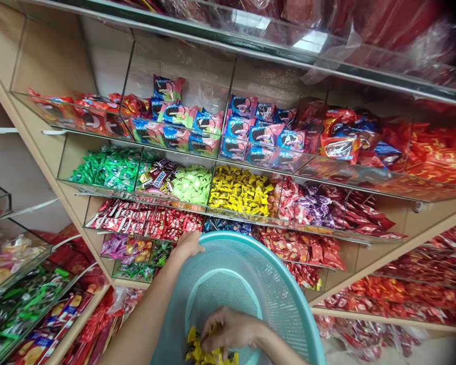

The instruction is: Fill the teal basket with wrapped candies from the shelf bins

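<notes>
- Risk first: the right hand [231, 329] has a loose cluster, not one piece, so a slack pinch could let slippery wrappers slide out between the fingers [216, 324] and scatter.
- Those fingers are curled well in, nearly closed, bunched down on a heap of small yellow foil-wrapped sweets [197, 351]. The sweets lie directly under the fingertips, and a few poke out to the left of them.
- Just around the fingers is the floor of the round turquoise plastic mesh basket [289, 284]. The sweets sit at its near edge, and the rest of the bowl beyond the knuckles is bare.
- Up at the far rim, the left hand [188, 246] is clamped on the basket's edge. Its fingers fold over the rim out of sight, so only the back of the hand shows.
- Second risk: the basket looks tipped and carried by that one grip alone. If it slips, I'd judge the bowl drops or tilts further and the sweets roll out.
- Just beyond the left hand are glass shelf bins: red wrapped bars [137, 220] on its left, and a bin of matching yellow sweets [239, 192] higher up. A bump from the rim could knock the glass fronts.
</notes>
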A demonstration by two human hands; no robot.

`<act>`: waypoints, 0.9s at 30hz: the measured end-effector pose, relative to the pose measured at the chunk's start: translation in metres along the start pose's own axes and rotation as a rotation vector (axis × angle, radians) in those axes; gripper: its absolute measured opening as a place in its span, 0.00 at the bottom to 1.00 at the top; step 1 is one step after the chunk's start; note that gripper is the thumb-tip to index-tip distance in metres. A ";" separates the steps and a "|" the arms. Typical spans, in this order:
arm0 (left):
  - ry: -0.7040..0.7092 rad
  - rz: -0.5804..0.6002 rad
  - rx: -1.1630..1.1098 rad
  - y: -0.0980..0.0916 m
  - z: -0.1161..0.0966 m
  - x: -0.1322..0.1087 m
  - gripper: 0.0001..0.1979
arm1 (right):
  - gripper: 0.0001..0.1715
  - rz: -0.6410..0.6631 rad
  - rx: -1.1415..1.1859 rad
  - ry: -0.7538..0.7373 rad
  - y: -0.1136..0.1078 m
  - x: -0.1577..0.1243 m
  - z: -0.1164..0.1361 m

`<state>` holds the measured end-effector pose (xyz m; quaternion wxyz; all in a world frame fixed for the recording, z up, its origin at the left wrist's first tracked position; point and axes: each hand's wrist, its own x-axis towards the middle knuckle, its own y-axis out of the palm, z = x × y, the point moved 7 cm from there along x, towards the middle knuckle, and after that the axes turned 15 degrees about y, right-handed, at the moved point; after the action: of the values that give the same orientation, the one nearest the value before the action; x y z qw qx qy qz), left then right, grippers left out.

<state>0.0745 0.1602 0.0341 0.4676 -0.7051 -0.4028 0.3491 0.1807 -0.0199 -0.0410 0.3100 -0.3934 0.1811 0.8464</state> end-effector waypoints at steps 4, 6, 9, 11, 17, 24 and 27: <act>0.007 -0.001 0.005 0.001 0.000 0.000 0.18 | 0.20 0.035 -0.065 -0.004 0.011 0.003 0.000; 0.001 -0.005 0.008 0.000 0.000 0.000 0.18 | 0.19 -0.014 -0.122 -0.007 0.010 0.002 0.001; -0.010 -0.007 0.013 -0.001 0.000 -0.001 0.18 | 0.20 -0.100 -0.276 -0.051 0.007 -0.001 0.006; -0.011 -0.005 0.009 -0.002 -0.001 -0.002 0.18 | 0.19 -0.111 -0.345 -0.096 0.008 -0.002 0.009; -0.010 -0.004 -0.004 -0.004 -0.002 -0.004 0.18 | 0.21 -0.136 -0.351 -0.203 0.005 0.000 0.010; -0.012 -0.005 0.013 -0.003 -0.001 -0.003 0.18 | 0.23 -0.204 -0.333 -0.181 0.002 -0.004 0.008; -0.011 -0.011 0.022 -0.003 0.000 -0.003 0.18 | 0.20 -0.135 -0.349 -0.253 0.012 -0.010 0.019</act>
<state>0.0729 0.1582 0.0375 0.4750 -0.6959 -0.4052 0.3548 0.1678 -0.0222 -0.0206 0.3132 -0.3430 -0.0352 0.8849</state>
